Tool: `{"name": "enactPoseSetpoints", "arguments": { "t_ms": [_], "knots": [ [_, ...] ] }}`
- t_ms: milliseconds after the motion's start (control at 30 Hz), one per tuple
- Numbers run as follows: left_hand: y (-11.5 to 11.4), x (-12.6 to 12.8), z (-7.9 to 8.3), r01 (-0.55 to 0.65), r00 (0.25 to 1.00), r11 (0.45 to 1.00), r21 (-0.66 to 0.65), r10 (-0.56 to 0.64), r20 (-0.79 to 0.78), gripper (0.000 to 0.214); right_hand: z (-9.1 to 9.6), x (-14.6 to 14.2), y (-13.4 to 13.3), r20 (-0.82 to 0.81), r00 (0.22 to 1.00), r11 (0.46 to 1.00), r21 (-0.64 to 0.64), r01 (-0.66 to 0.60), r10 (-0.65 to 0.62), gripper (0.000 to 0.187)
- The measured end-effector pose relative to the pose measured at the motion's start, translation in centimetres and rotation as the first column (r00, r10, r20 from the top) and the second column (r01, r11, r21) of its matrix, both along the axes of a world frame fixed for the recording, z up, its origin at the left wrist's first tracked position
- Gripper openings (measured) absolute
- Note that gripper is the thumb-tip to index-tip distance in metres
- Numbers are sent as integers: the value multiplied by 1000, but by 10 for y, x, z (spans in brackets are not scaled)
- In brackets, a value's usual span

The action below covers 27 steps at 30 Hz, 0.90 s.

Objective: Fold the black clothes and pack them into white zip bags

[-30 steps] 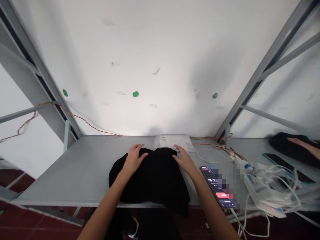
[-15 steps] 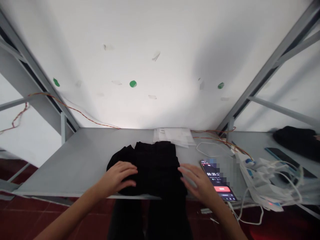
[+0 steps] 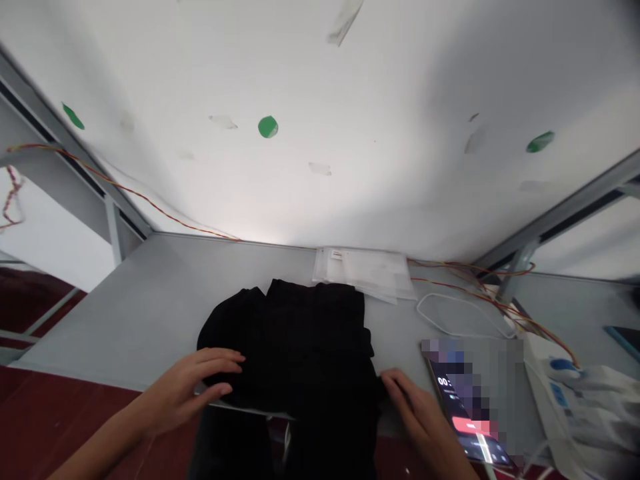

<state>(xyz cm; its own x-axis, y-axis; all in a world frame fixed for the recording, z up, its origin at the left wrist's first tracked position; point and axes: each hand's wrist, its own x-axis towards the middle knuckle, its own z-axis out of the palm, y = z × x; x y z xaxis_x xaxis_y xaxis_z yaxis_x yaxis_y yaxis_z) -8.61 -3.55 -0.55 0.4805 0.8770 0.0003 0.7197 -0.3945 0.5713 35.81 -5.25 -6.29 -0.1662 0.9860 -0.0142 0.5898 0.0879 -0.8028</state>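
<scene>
A black garment (image 3: 300,340) lies folded on the grey table (image 3: 165,300), its front part reaching the table's edge. My left hand (image 3: 195,383) rests at its lower left side, fingers stretched over the cloth and thumb apart. At the lower right corner, my right hand (image 3: 413,403) has its fingers pinched together on the garment's edge. Dark cloth on my legs lies just below, so where the garment ends at the front is hard to tell.
A phone (image 3: 470,420) with a lit screen, partly pixelated, lies right of my right hand. White power strips and plugs (image 3: 585,407) stand farther right. Clear plastic bags (image 3: 367,270) lie behind the garment, near a loop of white cable (image 3: 463,333). Red-yellow wires (image 3: 160,207) run along the wall.
My right hand has gone from open beside the garment to pinching its lower right edge. My left hand has shifted lower left along the cloth. The view has tilted and moved closer.
</scene>
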Motion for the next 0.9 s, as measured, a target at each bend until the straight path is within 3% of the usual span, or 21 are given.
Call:
{"name": "enactPoseSetpoints", "arguments": {
  "t_ms": [100,200,333,500,567,633,700,767,833,900],
  "knots": [
    [10,7,7,-31,999,998,-46,31,9,27,5,-15,6,8,990,990,-19,143,-143,43],
    [19,14,6,-146,989,988,-58,147,19,29,0,-26,12,17,967,967,-3,253,-253,43],
    [28,25,-12,-325,941,934,148,335,-48,37,-8,-37,23,110,925,931,16,365,-365,44],
    [42,44,-34,-426,839,792,437,527,-137,33,-9,-43,41,304,842,895,147,421,-446,50],
    [41,49,-33,-476,820,720,505,571,-42,26,-4,-50,41,335,804,863,311,398,-492,49],
    [29,54,-29,-564,796,635,527,587,146,21,4,-67,35,285,807,798,500,336,-518,42],
    [5,62,-24,-682,731,588,435,577,364,19,12,-92,26,240,887,786,589,190,-395,35],
    [-25,75,-21,-775,583,605,181,574,575,21,16,-123,18,271,952,835,549,-31,-142,40],
    [-51,92,-21,-756,312,625,-197,607,731,35,14,-150,15,336,941,867,452,-209,51,49],
    [-68,105,-24,-594,-1,609,-526,653,758,49,7,-167,17,383,916,892,366,-265,116,54]
  ]
}}
